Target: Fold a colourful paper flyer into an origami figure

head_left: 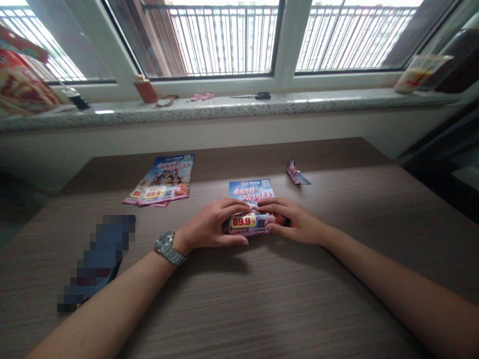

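Observation:
A colourful printed flyer point(250, 189) lies on the brown table in front of me, and its near part looks bent or raised. My left hand point(220, 224), with a metal watch point(170, 248) on the wrist, holds the flyer's left side, fingers on top and thumb at the near edge. On the right side my right hand point(295, 219) grips the same flyer, its fingertips close to those of my left hand. A dark object seems to show under the flyer at both sides; I cannot make out what it is.
Several similar flyers point(168, 179) are stacked at the back left. A small folded printed piece point(295, 173) lies at the back right. A pixelated blue object point(101, 259) is beside my left forearm. Scissors point(262, 95) and a plastic cup point(415, 75) are on the windowsill point(224, 108).

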Tool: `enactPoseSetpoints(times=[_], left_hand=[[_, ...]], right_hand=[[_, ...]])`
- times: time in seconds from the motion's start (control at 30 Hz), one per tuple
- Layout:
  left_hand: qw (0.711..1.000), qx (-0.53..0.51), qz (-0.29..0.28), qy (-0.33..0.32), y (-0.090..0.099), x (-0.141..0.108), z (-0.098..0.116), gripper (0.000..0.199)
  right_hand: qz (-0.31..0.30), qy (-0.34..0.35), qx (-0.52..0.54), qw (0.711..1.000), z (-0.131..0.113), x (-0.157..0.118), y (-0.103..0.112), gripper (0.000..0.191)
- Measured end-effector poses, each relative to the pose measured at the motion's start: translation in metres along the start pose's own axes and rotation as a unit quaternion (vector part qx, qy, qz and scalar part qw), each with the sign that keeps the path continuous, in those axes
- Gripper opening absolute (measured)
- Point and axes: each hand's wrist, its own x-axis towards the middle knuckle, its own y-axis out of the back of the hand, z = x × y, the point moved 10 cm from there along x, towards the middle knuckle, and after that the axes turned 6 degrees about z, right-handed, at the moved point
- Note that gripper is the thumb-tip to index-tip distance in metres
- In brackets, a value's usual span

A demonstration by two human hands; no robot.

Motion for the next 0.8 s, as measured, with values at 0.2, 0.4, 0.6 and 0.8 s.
enactPoseSetpoints(times=[0.2, 0.4, 0.6, 0.8], left_hand=[[0.997, 0.06, 0.034, 0.024, -0.001, -0.002, -0.008, 0.033], [0.992, 0.076, 0.066, 0.073, 0.005, -0.005, -0.019, 0.031], [0.991, 0.065, 0.077, 0.093, 0.008, -0.005, -0.02, 0.032], [0.994, 0.066, 0.062, 0.067, 0.007, -0.005, -0.013, 0.04]], right_hand=[[0.012, 0.005, 0.006, 1.0, -0.002, 0.0, 0.003, 0.047], [0.024, 0.016, 0.007, 1.0, -0.007, -0.002, 0.005, 0.072], [0.036, 0.014, 0.012, 0.999, -0.006, -0.002, 0.008, 0.046], [0.031, -0.013, 0.011, 0.999, -0.002, -0.002, 0.008, 0.036]])
